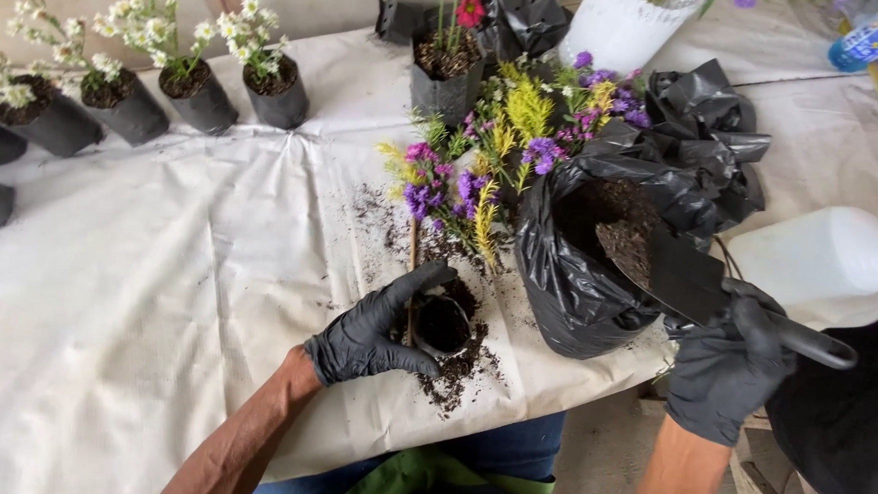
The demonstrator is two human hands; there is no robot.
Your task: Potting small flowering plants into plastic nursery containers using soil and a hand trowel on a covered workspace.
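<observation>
- The left hand (369, 332), in a black rubber glove, is wrapped around a small black plastic nursery pot (442, 324) half filled with dark soil; thumb and fingers are closed on the pot's wall.
- This small pot stands on the white cloth-covered table (158, 262), just beside the lower left of the big black plastic soil bag (583, 275), in a scatter of spilled soil (452, 373).
- A thin wooden stem (412, 276) rises from the small pot, close by the gloved thumb, up to a bunch of purple, pink and yellow flowers (483, 169) lying just left of the soil bag.
- The right hand (728, 367), also gloved in black, is clamped on the dark handle of a black metal trowel (678, 280); the fingers are curled fully round it.
- The trowel's blade reaches into the open mouth of the soil bag and carries a heap of brown soil (627, 249).
- A white plastic jug (824, 252) lies just right of the soil bag, past the trowel handle.
- More crumpled black plastic (710, 131) sits behind the soil bag, near its upper right.
- A black pot with red flowers (448, 67) stands behind the soil bag, to its upper left.
- A row of black pots with small white flowers (167, 92) lines the table's far side, well apart from the soil bag on its left.
- A white bucket (621, 26) stands farther back, beyond the soil bag.
</observation>
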